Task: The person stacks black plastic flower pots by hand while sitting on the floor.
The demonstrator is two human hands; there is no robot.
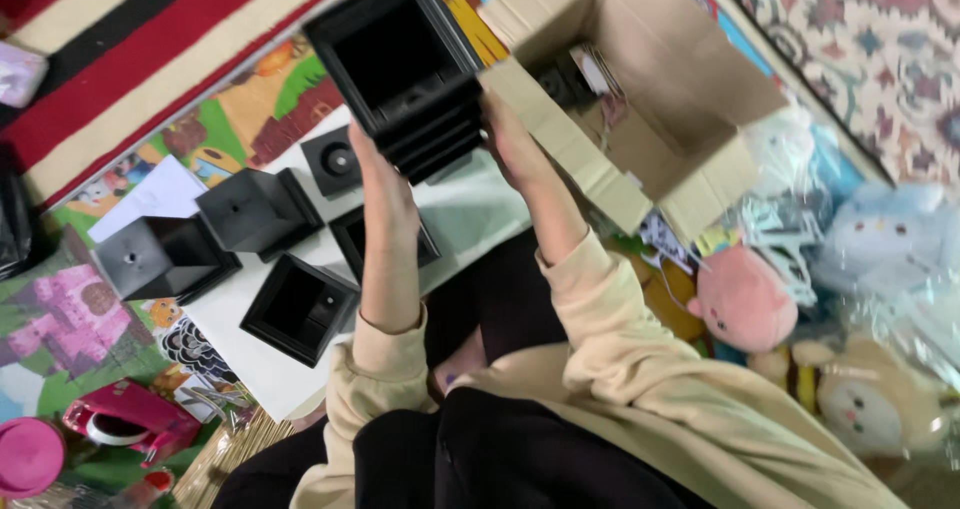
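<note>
Both hands hold up a stack of black square plastic pots (405, 69), nested one in another, its open mouth facing the camera. My left hand (378, 181) grips the stack's left underside. My right hand (512, 141) presses on its right side, next to an open cardboard box (650, 99). Below the stack, separate black square pots lie on a white sheet (470, 214): one (297, 307) near my left forearm, two more (258, 209) (160, 257) further left, and a small one (331, 161) behind.
Soft toys, a pink one (745, 299) and a pale one (880, 404), lie with clear plastic bags at the right. A colourful play mat (70, 329) and a striped red rug (120, 59) cover the floor at left. A pink toy (125, 419) sits lower left.
</note>
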